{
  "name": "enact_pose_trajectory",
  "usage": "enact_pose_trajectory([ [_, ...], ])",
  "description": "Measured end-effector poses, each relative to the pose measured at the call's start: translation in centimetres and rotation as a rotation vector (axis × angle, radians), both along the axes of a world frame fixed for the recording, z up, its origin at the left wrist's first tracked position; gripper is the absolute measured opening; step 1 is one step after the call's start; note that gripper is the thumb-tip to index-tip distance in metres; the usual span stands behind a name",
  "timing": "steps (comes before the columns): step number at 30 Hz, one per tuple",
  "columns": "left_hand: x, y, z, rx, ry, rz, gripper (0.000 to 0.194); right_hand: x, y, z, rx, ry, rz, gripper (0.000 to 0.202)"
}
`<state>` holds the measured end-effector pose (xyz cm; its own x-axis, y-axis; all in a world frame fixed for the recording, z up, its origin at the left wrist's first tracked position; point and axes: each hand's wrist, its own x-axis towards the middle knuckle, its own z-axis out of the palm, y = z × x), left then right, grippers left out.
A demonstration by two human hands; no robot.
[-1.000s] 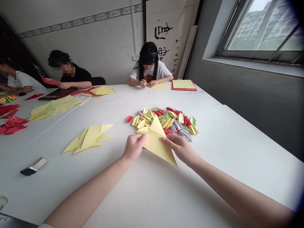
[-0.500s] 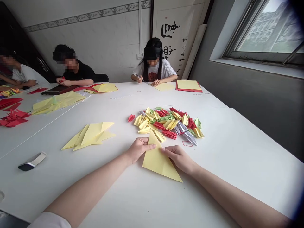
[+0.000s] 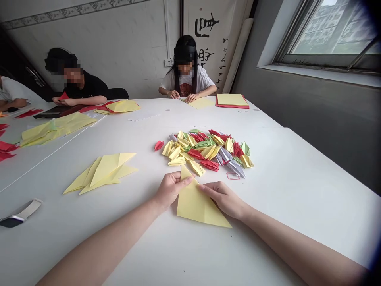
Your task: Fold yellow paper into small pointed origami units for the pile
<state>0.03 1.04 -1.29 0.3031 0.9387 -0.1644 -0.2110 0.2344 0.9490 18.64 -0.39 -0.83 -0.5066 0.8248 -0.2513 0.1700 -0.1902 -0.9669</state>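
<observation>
1. The left hand [image 3: 170, 190] lay on the left edge of the yellow paper triangle [image 3: 198, 204], fingers together and pressing it flat to the white table [image 3: 297, 190], seemingly to hold a fold in place.
2. The right hand [image 3: 223, 197] pressed on the right edge, fingers flat, clamping nothing; the two hands steadied the sheet from both sides.
3. The triangle lay flat near the table's front edge, its tip pointing away, one crease across its lower half; any layers beneath could not be made out.
4. Just beyond sat a pile of folded paper pieces [image 3: 205, 151], with yellow folded sheets [image 3: 102, 171] to the left.
</observation>
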Motion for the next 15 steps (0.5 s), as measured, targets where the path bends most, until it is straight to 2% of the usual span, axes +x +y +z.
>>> enact_pose_trajectory([
  [3, -0.1, 0.0, 0.1, -0.033, -0.044, 0.03, 0.026, -0.1, -0.1, -0.2, 0.051, 0.128, -0.148, 0.039],
  [5, -0.1, 0.1, 0.2, -0.044, -0.061, 0.03, 0.025, -0.1, 0.1, -0.5, 0.076, 0.219, -0.196, 0.028],
  [8, -0.2, 0.2, 0.3, -0.047, -0.046, 0.042, 0.026, 0.2, 0.4, -1.0, 0.132, 0.277, -0.133, 0.024],
  [12, -0.4, 0.5, 0.1, -0.066, -0.048, 0.029, 0.03, 0.8, 1.0, -1.7, 0.27, 0.248, 0.011, 0.026],
  [15, -0.4, 0.5, -0.1, -0.081, -0.047, 0.009, 0.032, 1.1, 1.2, -1.8, 0.255, 0.304, 0.084, 0.021],
])
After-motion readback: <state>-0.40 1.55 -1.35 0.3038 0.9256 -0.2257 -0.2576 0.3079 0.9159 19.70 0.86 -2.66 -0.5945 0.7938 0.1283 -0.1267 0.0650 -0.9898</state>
